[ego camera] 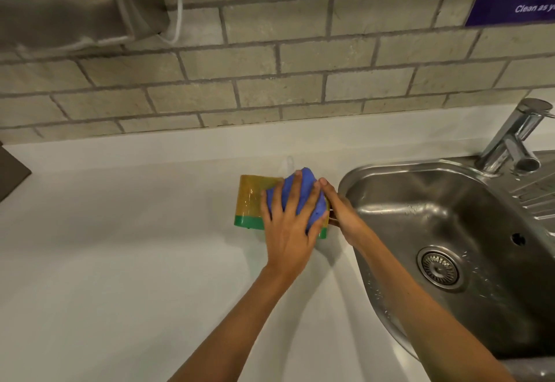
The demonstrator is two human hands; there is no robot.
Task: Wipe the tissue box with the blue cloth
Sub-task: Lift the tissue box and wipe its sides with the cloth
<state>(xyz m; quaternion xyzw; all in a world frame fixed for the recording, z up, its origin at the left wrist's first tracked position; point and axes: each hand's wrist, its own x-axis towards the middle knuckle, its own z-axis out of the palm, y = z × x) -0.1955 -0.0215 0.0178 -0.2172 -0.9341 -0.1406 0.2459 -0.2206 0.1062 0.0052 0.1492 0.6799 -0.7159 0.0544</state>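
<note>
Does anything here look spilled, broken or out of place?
Nothing is clearly wrong. The tissue box lies flat on the counter just left of the sink. The left hand presses the blue cloth on it; the right hand steadies its end. Water droplets fleck the sink.

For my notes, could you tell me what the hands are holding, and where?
The left hand presses the blue cloth flat on the box top; the right hand grips the box's right end.
</note>
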